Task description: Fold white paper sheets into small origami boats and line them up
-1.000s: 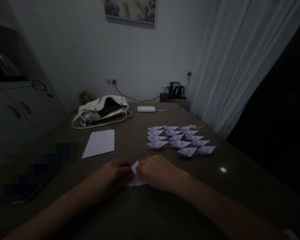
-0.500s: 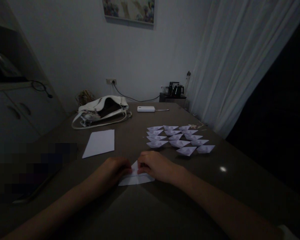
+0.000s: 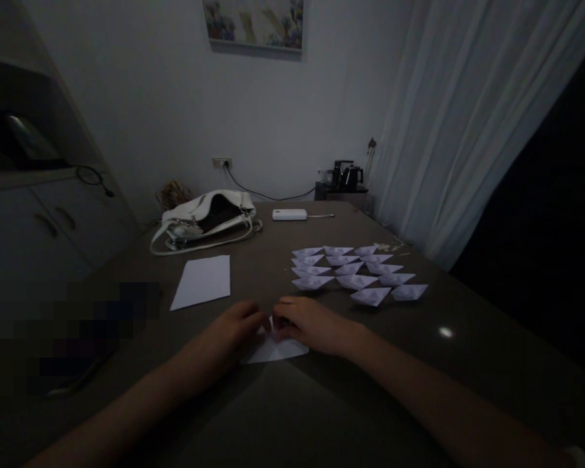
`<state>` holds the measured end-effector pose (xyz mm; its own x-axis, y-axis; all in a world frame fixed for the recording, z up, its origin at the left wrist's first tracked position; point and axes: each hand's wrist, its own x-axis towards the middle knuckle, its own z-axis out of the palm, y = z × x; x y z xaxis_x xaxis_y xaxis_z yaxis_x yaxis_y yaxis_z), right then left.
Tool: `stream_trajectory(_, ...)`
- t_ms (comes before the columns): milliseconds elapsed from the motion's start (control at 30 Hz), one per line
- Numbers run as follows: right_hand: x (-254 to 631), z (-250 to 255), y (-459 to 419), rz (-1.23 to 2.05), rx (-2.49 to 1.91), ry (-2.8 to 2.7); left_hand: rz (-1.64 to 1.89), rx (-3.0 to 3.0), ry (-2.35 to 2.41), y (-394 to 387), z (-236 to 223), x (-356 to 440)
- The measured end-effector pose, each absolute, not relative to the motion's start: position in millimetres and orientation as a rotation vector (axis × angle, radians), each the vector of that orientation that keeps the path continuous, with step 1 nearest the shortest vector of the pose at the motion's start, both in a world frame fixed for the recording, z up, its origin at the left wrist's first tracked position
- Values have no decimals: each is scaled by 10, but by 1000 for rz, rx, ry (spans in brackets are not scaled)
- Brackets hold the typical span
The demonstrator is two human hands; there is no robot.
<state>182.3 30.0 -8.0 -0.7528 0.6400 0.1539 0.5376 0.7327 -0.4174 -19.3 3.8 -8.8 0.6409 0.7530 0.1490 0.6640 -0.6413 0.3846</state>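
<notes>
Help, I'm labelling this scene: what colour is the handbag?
The handbag is white; the head view shows it.

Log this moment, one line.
left hand: on folded paper | right hand: on same paper | right: paper boats in rows | left: blank paper sheets, white bag

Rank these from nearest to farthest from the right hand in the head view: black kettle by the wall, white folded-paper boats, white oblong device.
1. White folded-paper boats, ahead-right of the right hand.
2. White oblong device, farther up the brown table.
3. Black kettle, beyond the table, ahead-right.
</notes>
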Motion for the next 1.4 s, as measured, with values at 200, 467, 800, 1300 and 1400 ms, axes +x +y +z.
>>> stream_trajectory(200,1851,-5,259,477,-948,-2693,192,2671,1072,-62,57,-177)
stream_trajectory(467,1872,104,146,414,-912,-2752,99,2839,1010,-88,93,-198)
stream_trajectory(800,1869,-30,257,709,-1024,-2562,36,2825,1018,-94,133,-196)
stream_trajectory(1300,2024,200,258,709,-1521,-2667,87,2746,961,-61,247,-259)
stream_trajectory(1400,2034,181,264,736,-1500,-2660,31,2734,979,-30,319,-314)
